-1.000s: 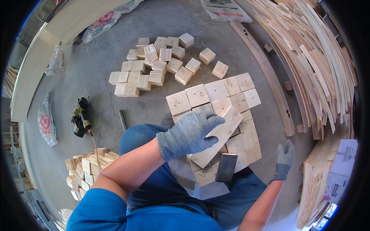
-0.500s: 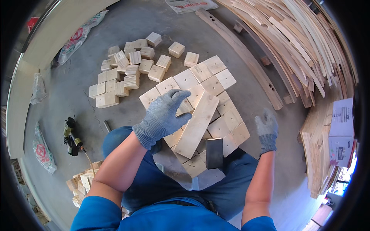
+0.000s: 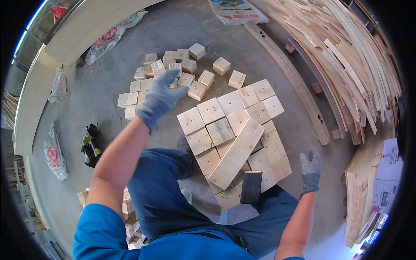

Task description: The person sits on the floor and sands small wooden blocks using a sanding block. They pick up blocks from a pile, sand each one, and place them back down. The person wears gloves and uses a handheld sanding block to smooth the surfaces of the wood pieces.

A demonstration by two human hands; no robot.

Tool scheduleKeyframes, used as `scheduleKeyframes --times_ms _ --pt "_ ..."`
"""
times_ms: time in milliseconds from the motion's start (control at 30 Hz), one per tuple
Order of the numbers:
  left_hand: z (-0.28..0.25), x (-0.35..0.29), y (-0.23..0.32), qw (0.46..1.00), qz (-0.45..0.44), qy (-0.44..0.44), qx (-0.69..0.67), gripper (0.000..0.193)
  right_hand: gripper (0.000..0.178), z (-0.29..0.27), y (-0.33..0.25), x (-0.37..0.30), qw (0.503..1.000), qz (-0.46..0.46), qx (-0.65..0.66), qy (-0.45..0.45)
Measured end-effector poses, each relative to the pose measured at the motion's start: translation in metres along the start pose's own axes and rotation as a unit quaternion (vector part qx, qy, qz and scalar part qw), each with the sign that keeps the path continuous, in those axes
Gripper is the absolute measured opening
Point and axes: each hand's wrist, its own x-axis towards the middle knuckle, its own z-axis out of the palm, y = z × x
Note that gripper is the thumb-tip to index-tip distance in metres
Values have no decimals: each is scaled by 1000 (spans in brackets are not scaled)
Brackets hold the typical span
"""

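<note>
As we see it, left hand (image 3: 160, 99): fingers spread, empty, over loose blocks (image 3: 197, 89)
Our right hand (image 3: 311, 170): loosely uncurled, empty
Plank (image 3: 236, 153): across block grid (image 3: 220, 131)

We get soft, even light, glare at lower right, a motion-blurred left hand (image 3: 161, 96), and edges bowing toward the black rim.

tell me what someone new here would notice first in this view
The eye would likely fall first on the patch of pale wooden blocks before the person, with a plank lying slantwise across it and a dark rectangular piece at its near edge. Farther left, the gloved left hand partly hides a looser cluster of blocks. A big heap of long wooden strips fills the upper right.
</note>
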Motion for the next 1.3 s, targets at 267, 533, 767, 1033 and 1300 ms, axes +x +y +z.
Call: scheduleKeyframes --times_ms 267,533,767,1033,1300 --pt "-64 113 -157 935 -111 114 316 87 56 -1 8 -4 998 52 36 -5" --pt "-38 178 -262 917 -90 97 377 102 60 6 22 11 994 106 6 -41" --pt "3 223 -284 874 -76 75 473 109 51 11 13 17 989 91 -92 -68" --pt "28 234 -286 853 -72 3 517 109 49 16 15 18 985 95 -116 -82" --pt "2 241 -332 869 -123 -46 477 112 52 18 19 19 985 87 -114 -98"
